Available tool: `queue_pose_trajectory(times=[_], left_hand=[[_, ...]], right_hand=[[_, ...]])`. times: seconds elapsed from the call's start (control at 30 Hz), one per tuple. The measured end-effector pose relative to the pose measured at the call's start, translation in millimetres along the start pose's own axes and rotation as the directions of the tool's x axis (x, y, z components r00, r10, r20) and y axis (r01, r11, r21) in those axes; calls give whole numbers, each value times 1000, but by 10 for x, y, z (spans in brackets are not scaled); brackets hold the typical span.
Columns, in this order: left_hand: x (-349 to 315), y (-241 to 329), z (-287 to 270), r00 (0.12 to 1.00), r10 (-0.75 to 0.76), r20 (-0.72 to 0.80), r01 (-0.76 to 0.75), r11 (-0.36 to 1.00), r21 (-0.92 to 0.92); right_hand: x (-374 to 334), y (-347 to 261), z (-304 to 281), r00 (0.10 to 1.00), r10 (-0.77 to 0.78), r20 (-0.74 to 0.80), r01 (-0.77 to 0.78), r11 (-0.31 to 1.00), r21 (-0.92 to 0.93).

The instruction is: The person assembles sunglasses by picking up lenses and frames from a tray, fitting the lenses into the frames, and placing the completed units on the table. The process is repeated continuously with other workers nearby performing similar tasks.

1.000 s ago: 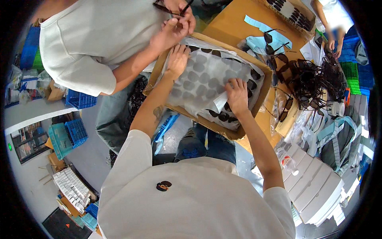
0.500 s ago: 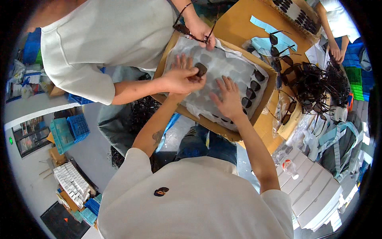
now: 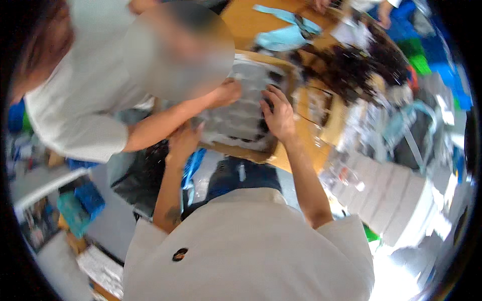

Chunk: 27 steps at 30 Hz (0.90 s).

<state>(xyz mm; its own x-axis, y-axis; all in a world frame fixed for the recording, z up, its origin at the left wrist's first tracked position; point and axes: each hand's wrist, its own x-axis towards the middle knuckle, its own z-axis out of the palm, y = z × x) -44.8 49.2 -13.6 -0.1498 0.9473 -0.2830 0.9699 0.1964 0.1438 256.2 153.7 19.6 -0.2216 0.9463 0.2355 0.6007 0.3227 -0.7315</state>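
A shallow cardboard box lined with pale sheet holds rows of dark sunglass lenses along its right side. My right hand is over that side, fingers bent and thumb apart, with a dark lens showing between them. By the box's left edge is my left hand, its thumb away from the fingers. Part of it is hidden behind a co-worker's forearm. The co-worker's closed hand is above the lined box; what it holds, if anything, is blurred.
Beyond the box, light-blue cloth pieces and a tangled heap of dark glasses lie on the brown table. White cartons are stacked at right. A dark bag-like container stands at left.
My left hand has drawn back from the lined surface to the box's left edge. My right hand has shifted onto the lenses at right. The co-worker leans farther in over the box.
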Motion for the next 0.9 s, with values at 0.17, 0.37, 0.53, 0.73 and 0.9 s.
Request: queue_pose_trajectory(times=[0.17,0.37,0.53,0.73,0.9], left_hand=[[-592,821,-564,951,290,103,-256,932,-256],[-872,1809,-727,817,570,94,-392,666,-635],[-972,2196,-758,758,650,55,-476,610,-634],[-991,2344,-753,816,578,13,-402,583,-706],[-1029,2320,-665,820,572,-26,-423,575,-700]], right_hand=[[-265,691,-1313,762,208,-614,-286,958,-30],[-242,2212,-2584,293,455,-841,-858,513,-22],[-351,3219,-3142,153,981,-119,-699,22,-715],[-631,3461,-3203,-8,935,-354,-920,-145,-365],[-613,3166,-3067,210,884,-417,-848,-48,-528]])
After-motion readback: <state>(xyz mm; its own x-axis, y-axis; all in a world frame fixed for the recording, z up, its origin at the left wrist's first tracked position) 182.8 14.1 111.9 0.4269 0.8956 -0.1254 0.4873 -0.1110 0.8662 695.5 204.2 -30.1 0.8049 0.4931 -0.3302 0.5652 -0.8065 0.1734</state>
